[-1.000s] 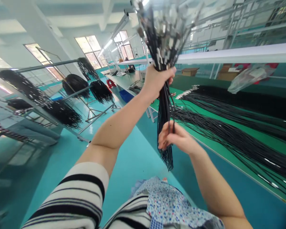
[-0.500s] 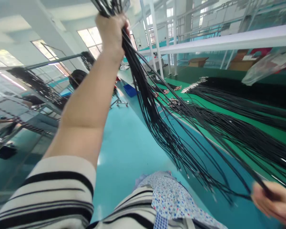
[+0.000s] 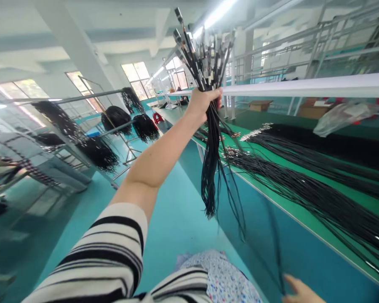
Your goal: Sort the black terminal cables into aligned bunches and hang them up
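My left hand point(image 3: 205, 103) is raised at arm's length, closed around a bundle of black cables point(image 3: 212, 147). Metal-tipped connectors point(image 3: 208, 59) fan out above the fist, and the cable lengths hang down below it, a few strands looping apart on the right. At the bottom edge my right hand point(image 3: 300, 290) is only partly in the picture and blurred. A smeared dark strand point(image 3: 277, 248) runs down beside its fingers; whether they grip it is unclear.
On the green-topped bench point(image 3: 290, 206) to the right lie long black cable bundles point(image 3: 303, 181), with a clear plastic bag point(image 3: 341, 120) behind. A white shelf point(image 3: 303, 86) runs above. Racks hung with cables point(image 3: 97, 151) and a seated person point(image 3: 34, 155) are on the left.
My left hand has come lower and to the right in view, and the bundle now hangs nearly straight. My right hand, earlier closed on the stretched-out strands, has moved left and down.
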A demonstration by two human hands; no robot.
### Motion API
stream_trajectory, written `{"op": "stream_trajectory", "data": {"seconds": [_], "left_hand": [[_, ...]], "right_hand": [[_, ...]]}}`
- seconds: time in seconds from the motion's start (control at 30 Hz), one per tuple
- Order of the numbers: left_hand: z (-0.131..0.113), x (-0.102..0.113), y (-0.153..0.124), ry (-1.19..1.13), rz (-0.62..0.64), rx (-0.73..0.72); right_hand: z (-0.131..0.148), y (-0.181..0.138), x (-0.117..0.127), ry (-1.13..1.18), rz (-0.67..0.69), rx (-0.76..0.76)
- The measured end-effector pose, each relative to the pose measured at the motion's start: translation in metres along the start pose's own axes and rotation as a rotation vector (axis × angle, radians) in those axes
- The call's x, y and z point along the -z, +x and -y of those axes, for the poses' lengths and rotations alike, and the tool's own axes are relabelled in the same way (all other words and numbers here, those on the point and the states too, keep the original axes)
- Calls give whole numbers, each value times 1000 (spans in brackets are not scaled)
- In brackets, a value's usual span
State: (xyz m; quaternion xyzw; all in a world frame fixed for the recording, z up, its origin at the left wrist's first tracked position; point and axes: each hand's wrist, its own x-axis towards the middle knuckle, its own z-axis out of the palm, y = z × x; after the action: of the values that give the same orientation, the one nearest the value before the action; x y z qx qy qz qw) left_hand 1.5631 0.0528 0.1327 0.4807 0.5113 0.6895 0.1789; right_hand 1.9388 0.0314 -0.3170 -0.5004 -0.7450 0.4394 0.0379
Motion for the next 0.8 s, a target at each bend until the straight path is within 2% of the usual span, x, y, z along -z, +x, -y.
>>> {"op": "stream_trajectory", "data": {"seconds": [0.07,0.2,0.27,0.33,0.4,0.5,0.53,0.6,0.73,0.8], "left_hand": [[-6,-11,-18,-7,109,28],[-26,-29,-50,-52,276,47],[-37,-30,-59,-88,351,57],[-43,-25,-65,-95,408,63],[-42,-15,-68,-92,426,65],[-29,2,-69,-143,405,98],[-23,6,-68,-183,402,122],[-9,8,-67,-269,433,202],[15,-6,-63,-428,583,404],[25,-19,-63,-496,631,465]], "right_hand": [[62,9,18,168,24,221],[220,26,55,441,-112,738],[285,33,54,536,-120,936],[326,39,42,529,-111,985],[342,47,29,486,-136,955],[337,59,25,478,-222,874],[332,60,27,490,-214,858],[325,56,29,535,-106,858],[319,35,16,725,294,908],[316,26,5,828,342,835]]}}
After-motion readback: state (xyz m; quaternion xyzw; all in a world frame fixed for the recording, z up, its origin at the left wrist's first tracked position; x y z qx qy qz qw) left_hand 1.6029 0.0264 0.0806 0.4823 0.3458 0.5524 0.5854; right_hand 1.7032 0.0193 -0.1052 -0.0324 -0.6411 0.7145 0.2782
